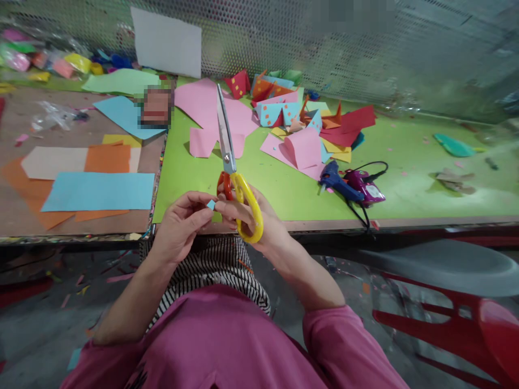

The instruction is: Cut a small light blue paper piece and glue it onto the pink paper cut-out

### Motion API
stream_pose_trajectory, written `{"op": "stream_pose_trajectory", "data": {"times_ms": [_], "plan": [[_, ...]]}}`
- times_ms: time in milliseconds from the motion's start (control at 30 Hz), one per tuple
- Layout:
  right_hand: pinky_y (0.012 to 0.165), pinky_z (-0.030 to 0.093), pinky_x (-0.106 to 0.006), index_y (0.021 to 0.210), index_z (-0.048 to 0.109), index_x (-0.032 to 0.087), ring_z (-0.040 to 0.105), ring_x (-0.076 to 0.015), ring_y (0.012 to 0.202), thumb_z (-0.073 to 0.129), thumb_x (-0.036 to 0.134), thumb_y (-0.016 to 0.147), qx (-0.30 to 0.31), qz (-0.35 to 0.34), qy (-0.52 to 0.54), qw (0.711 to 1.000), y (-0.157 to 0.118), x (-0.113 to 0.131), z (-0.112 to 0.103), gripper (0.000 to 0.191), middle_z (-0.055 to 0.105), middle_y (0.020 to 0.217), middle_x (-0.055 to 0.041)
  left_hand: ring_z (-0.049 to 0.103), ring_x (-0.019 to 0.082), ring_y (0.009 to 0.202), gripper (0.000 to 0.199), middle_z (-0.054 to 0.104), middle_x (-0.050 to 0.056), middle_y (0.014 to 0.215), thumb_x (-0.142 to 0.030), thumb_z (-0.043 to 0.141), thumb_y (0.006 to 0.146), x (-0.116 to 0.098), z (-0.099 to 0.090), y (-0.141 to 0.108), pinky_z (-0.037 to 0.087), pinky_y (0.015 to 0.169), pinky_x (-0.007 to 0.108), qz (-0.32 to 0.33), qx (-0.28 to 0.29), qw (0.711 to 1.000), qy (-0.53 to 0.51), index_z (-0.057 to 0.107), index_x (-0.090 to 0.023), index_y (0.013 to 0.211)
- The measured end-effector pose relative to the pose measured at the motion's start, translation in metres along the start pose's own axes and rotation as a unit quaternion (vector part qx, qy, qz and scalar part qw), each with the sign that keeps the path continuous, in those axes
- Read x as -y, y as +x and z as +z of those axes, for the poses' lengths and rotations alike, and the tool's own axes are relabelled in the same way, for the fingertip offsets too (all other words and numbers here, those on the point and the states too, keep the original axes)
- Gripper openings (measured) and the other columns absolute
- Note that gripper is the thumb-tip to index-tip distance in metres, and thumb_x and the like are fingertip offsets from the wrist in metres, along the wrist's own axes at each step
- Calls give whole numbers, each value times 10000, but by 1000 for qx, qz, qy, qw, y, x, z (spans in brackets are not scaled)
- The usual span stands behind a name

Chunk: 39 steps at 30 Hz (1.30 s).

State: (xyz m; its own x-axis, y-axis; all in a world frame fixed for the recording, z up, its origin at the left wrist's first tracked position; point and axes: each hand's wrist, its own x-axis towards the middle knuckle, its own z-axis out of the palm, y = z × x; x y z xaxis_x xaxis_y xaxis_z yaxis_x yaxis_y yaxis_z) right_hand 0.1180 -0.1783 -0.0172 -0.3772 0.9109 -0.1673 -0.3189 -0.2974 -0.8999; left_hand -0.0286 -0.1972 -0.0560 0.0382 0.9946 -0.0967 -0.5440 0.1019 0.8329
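My left hand (180, 224) pinches a tiny light-blue paper piece (211, 205) between thumb and fingertips. Scissors (227, 154) with one red and one yellow handle are in my right hand (259, 216), their blades together and pointing away from me over the green table sheet. The right fingertips also meet the blue piece, close against the left ones. Just beyond the hands lies a pink paper cutout (203, 143), partly behind the blades. A large pink sheet (203, 102) rests further back.
Left, a blue paper strip (99, 192) overlaps orange sheets (24, 183). Folded, dotted paper shapes (279, 111) cluster at the back. A blue glue gun (340, 181) with a cable lies right, beside a purple device (367, 189). A red chair (446, 319) stands lower right.
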Motion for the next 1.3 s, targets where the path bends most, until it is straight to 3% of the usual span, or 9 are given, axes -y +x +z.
{"op": "stream_pose_trajectory", "data": {"times_ms": [200, 367, 500, 767, 967, 1167, 1300], "plan": [[458, 319, -199, 946, 510, 246, 404, -45, 539, 882, 382, 671, -27, -22, -12, 999, 1, -5, 2, 482, 510, 746, 100, 548, 60, 576, 334, 658, -18, 739, -282, 927, 598, 1, 3, 0, 452, 496, 142, 5, -5, 1000, -13, 749, -213, 872], [580, 440, -212, 960, 453, 267, 494, -60, 635, 858, 321, 718, -74, -131, -34, 988, 3, -13, 5, 475, 527, 783, 98, 528, 46, 526, 340, 648, -36, 673, -350, 930, 601, 5, 11, 0, 444, 477, 128, 30, -59, 998, -24, 683, -192, 771], [609, 458, -212, 957, 449, 276, 501, -58, 649, 852, 260, 733, -84, -186, -44, 978, 1, -19, 7, 461, 527, 803, 94, 497, 44, 475, 290, 602, -53, 564, -333, 903, 609, 4, 16, 3, 414, 454, 128, 22, -85, 996, -29, 676, -183, 710], [688, 500, -259, 961, 457, 271, 567, -86, 701, 832, 305, 746, -81, -171, -92, 978, 0, -18, -8, 434, 594, 806, 81, 464, 54, 459, 159, 549, -56, 515, -272, 771, 622, -7, 15, 8, 378, 440, 152, -20, -107, 993, 43, 639, -188, 648], [703, 485, -258, 943, 480, 258, 583, -90, 737, 866, 251, 693, -52, -143, -127, 980, -2, -5, -13, 459, 603, 818, 75, 433, 54, 459, 122, 545, -58, 544, -230, 737, 598, -8, 13, 6, 330, 410, 162, -12, -68, 988, 135, 626, -189, 627], [620, 433, -229, 934, 487, 248, 542, -73, 672, 868, 261, 668, -43, -102, -108, 988, -2, -2, -12, 466, 601, 787, 82, 468, 64, 479, 123, 587, -46, 585, -251, 757, 677, -7, 9, 3, 377, 438, 171, -10, -42, 987, 155, 650, -190, 666], [484, 300, -200, 916, 497, 238, 394, -35, 531, 859, 329, 670, -66, -47, -43, 996, 2, -2, -12, 447, 535, 712, 106, 564, 73, 559, 184, 672, -1, 684, -350, 732, 777, -7, 5, 1, 466, 534, 168, -21, -14, 993, 115, 702, -177, 721]]}}
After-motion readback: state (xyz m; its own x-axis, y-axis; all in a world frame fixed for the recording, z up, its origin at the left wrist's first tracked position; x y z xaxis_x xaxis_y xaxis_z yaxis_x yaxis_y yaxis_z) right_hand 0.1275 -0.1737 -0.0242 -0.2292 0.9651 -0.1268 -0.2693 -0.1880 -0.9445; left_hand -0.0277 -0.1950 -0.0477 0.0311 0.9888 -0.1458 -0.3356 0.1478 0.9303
